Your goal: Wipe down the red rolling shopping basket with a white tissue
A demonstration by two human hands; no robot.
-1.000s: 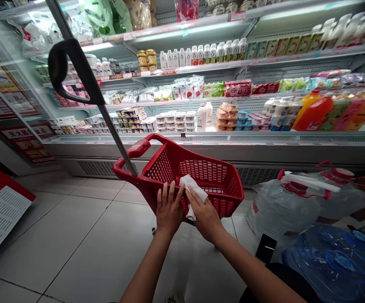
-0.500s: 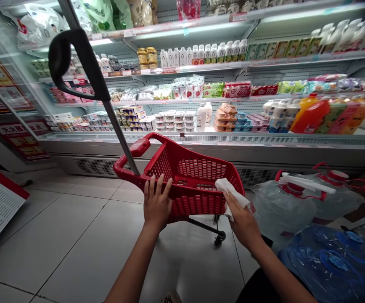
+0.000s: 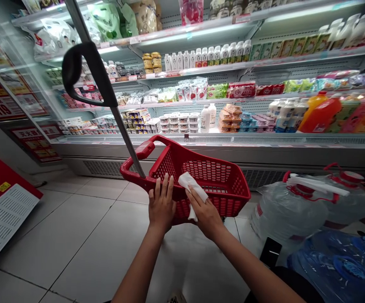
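A dairy chiller (image 3: 296, 155) lines the far side of a store aisle, its 4 visible shelves stocked, with 2 white bottles (image 3: 205, 120) at the front edge of the lowest. Before it, on the tiled floor (image 3: 75, 227), stands a red cart (image 3: 207, 168), a pole (image 3: 126, 134) rising past the corner at its handle (image 3: 144, 149) end.

A person's 2 bare hands meet at the cart's near side. The left hand (image 3: 162, 208), its fingers straight and slightly spread, lies against the near rim (image 3: 223, 196) toward the handle end, holding nothing loose; its thumb is hidden. The right hand, (image 3: 206, 216) at the rim's middle, grips a white cloth (image 3: 187, 181) folded over the edge, the lower end hanging outside.

The step in hand looks to be a wipe of that rim. The next move appears to call for steady pressure toward the front corner, the left hand bracing the cart.

Beyond the front corner sit clear jugs (image 3: 286, 210); nearer the person are blue jugs (image 3: 334, 261) and a phone (image 3: 271, 251), whose support is unclear.
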